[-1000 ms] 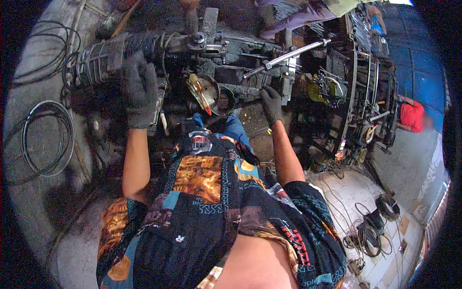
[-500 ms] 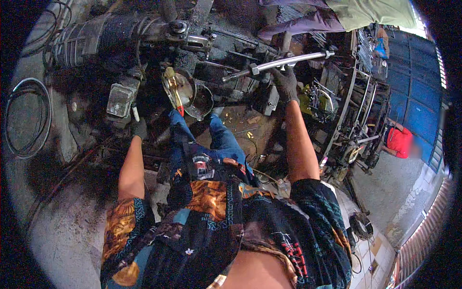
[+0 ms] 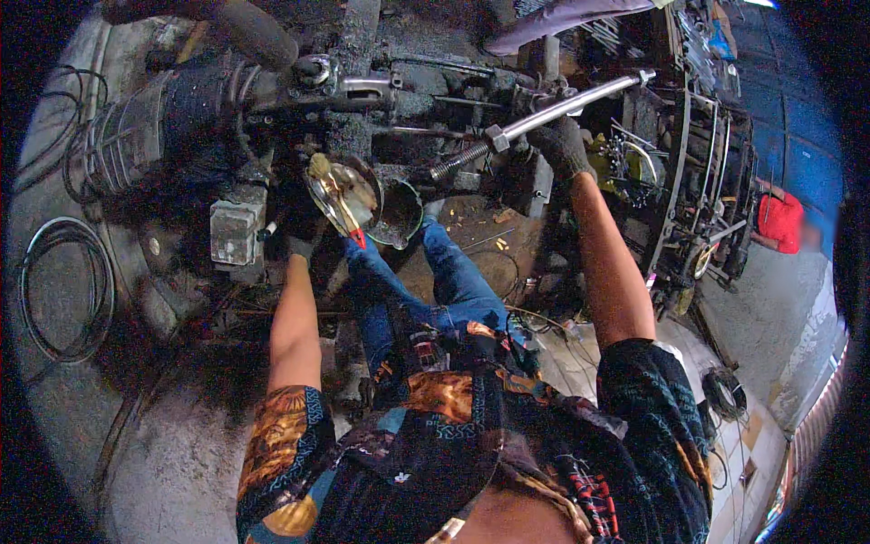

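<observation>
My right hand [image 3: 562,150], in a dark work glove, is closed on a long steel rod [image 3: 580,102]. The rod slants up to the right, with a threaded lower-left end, a hex nut [image 3: 497,138] partway along and another nut at its far end. My left hand [image 3: 303,243], also gloved, is low beside the machine, right of a grey metal box [image 3: 237,233] with a small knob [image 3: 266,232]. Its fingers are lost in shadow. A brush with a red-tipped handle [image 3: 357,237] lies across a round pan [image 3: 373,188] between my arms.
A greasy machine with a motor [image 3: 136,127] spans the far side. Coiled cable [image 3: 62,290] lies at left. Metal parts fill a yellowish container [image 3: 625,168], with a metal rack [image 3: 671,199] beyond it. A person in red [image 3: 779,223] is at far right; another person's purple-clad leg [image 3: 562,23] shows at top.
My view has shifted, moving most things down in the picture. My left hand has moved right, away from the box's knob. The rod is tilted more steeply, still in my right hand.
</observation>
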A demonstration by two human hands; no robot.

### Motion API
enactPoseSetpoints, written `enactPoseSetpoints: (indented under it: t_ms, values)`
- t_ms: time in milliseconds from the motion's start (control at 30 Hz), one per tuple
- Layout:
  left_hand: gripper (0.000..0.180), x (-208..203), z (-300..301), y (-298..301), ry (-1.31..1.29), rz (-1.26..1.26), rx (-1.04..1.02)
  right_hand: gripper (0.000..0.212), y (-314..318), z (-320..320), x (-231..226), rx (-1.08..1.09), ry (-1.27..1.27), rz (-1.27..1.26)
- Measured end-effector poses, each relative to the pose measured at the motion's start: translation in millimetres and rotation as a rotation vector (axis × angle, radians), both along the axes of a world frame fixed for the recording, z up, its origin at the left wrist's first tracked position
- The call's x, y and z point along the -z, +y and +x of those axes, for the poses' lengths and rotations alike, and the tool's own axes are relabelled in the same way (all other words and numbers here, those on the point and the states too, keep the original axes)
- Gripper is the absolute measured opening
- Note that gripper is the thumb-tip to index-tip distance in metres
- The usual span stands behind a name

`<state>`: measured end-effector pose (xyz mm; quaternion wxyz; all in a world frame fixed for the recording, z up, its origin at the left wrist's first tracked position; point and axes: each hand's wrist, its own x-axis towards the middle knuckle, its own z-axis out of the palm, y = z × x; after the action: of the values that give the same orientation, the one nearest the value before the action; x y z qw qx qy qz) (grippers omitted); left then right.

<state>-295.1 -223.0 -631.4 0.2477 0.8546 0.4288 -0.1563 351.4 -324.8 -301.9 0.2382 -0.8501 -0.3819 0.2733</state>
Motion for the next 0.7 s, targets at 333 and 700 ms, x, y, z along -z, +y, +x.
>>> enactPoseSetpoints:
  t_ms: [333, 700]
  values:
    - [0.057, -67.0, -65.7, -94.1, 0.186, -0.341, -0.192, 0.046, 27.3, -25.0, -34.9, 0.014, -0.002, -0.221]
    - [0.019, -91.4, -116.1, -130.5, -0.428, -0.663, -0.686, 0.061, 34.3, -53.0, 7.0, 0.093, 0.066, 0.050]
